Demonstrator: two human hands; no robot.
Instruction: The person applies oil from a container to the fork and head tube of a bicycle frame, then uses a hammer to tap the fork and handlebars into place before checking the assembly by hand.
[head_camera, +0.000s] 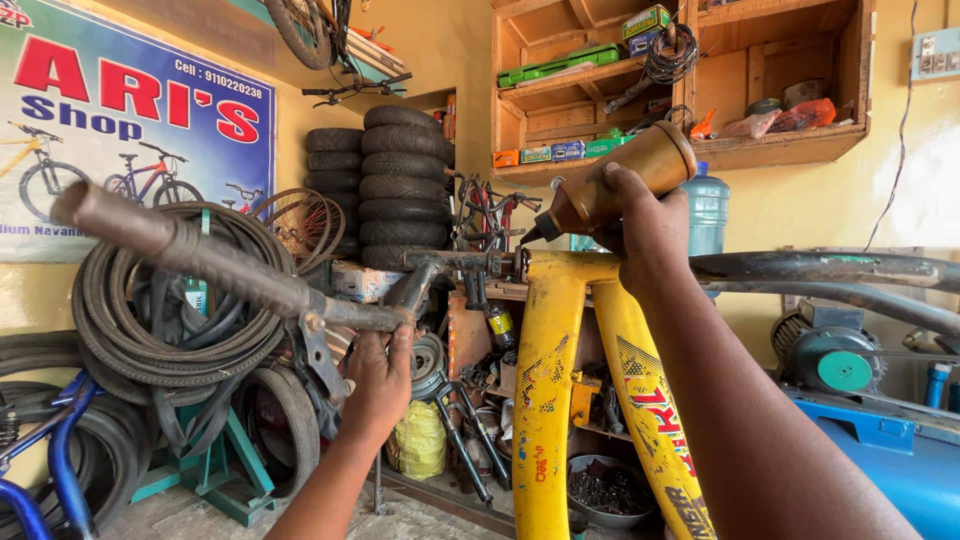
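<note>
My right hand (648, 232) grips a brown plastic oil bottle (612, 185) tilted down to the left, its dark nozzle tip close to the top of a yellow bicycle fork (548, 385) that stands upside down in front of me. My left hand (378, 378) holds the grey metal handlebar stem (355, 314) from below. A long, worn handlebar tube (190, 250) runs from there up to the left. The stem joins the fork's head at a dark clamp (462, 262).
Coiled tyres and tubes (170, 320) hang at the left beside a blue bicycle frame (45, 450). Stacked tyres (400, 185) stand behind. Wooden shelves (680, 80) hold boxes. A blue compressor (880, 440) sits at the right, and a rusty bar (830, 268) crosses above it.
</note>
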